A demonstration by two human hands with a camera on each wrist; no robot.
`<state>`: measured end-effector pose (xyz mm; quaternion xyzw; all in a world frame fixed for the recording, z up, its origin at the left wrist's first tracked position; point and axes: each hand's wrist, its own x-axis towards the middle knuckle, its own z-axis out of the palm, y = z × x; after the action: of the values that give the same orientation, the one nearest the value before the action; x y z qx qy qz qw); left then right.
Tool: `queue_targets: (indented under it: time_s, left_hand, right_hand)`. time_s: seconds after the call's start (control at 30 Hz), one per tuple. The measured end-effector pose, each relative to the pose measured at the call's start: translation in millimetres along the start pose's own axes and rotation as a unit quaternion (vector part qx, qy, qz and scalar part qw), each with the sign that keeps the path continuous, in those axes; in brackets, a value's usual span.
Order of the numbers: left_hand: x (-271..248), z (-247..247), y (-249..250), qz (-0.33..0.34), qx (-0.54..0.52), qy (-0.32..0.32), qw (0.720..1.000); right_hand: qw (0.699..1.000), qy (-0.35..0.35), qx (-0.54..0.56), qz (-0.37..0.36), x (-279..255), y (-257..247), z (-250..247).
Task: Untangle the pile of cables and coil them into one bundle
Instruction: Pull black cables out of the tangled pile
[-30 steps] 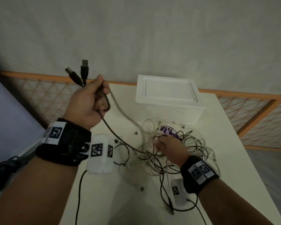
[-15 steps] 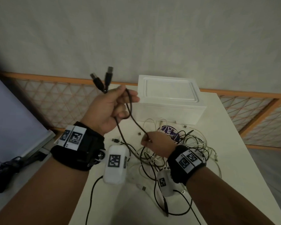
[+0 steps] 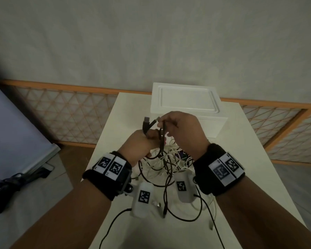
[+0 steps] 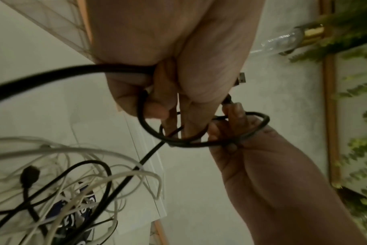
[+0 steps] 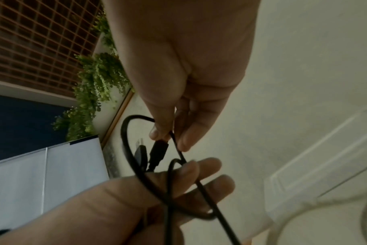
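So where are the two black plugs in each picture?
Head view: the black plugs stick up above the left hand, centre.
Left wrist view: only one metal tip peeks out beside the palm.
Right wrist view: middle, between both hands.
Shared landmark: the white box.

Dim, flat indoor light, no glare — wrist views soft w/ motion blur, wide-angle warp at edges.

There were two bare hands, left (image 3: 139, 145) and right (image 3: 182, 131), two black USB plugs (image 3: 146, 124), one white rectangular foam box (image 3: 185, 103), one white table (image 3: 258, 159), and a tangle of black and white cables (image 3: 166, 162) too knotted to count.
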<state>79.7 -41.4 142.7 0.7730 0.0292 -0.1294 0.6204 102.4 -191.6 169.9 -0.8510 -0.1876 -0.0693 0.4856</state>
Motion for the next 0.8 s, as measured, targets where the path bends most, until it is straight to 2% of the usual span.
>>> queue_targets:
  time_s: [0.1,0.2,0.23,0.3,0.37,0.4,0.5,0.6,0.7,0.8]
  left_hand:
    - [1,1,10,0.040,0.021,0.054,0.998]
    - [1,-2,18,0.080,-0.003,0.101,0.992]
    - [1,-5,20,0.086,-0.022,0.104,0.991]
    - [2,-11,27,0.092,-0.086,0.113,0.986]
    - [3,-18,36,0.097,-0.121,0.109,0.982]
    - [3,-21,41,0.103,-0.119,0.100,0.982]
    - [-4,-25,51,0.129,-0.119,0.101,0.979]
    - [-8,-31,60,0.145,-0.170,0.117,0.968]
    - [-10,-33,64,0.137,-0.199,0.119,0.963]
    - [-10,-26,62,0.116,-0.203,0.107,0.966]
  right_hand:
    - [0.988,0.056,0.143,0.018,-3,4,7]
    - [0.982,0.081,0.167,0.033,-11,18,19]
    - [0.984,0.060,0.159,0.056,-15,24,23]
    - [0.993,-0.048,0.066,0.087,-26,39,29]
    - [0.978,-0.169,-0.097,0.067,-42,53,36]
    - [0.968,-0.199,-0.139,0.069,-51,60,40]
    - [0.949,-0.220,-0.195,0.117,-68,83,47]
    - [0.924,-0.263,-0.243,0.136,-76,99,48]
    - [0.923,-0.240,-0.271,0.126,-71,87,38]
    - [0.971,-0.139,-0.190,0.052,-55,54,30]
